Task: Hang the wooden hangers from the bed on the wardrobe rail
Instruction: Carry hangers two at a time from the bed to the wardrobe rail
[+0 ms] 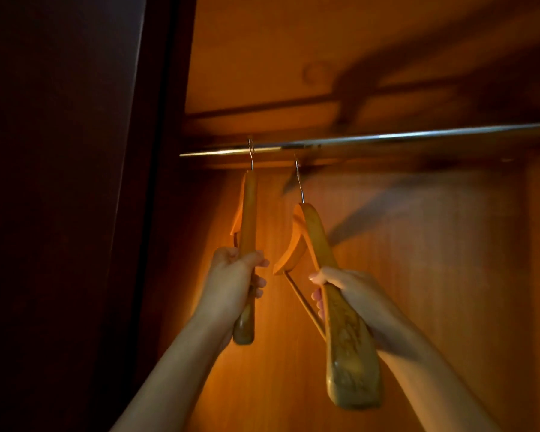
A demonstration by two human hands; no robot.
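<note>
View up into a wardrobe (434,275) with a metal rail (418,137) running across near its top. Left grip (231,275): fingers curled tight round the lower arm of the left hanger (249,213), which is seen edge-on, its wire hook over the rail near the rail's left end. Right grip (346,288): fingers and thumb clamped on one arm of the right hanger (320,241), which is tilted, its hook just below the rail; whether hook and rail touch cannot be told. The hangers are near each other but apart. Dark side panel (60,182) at left
</note>
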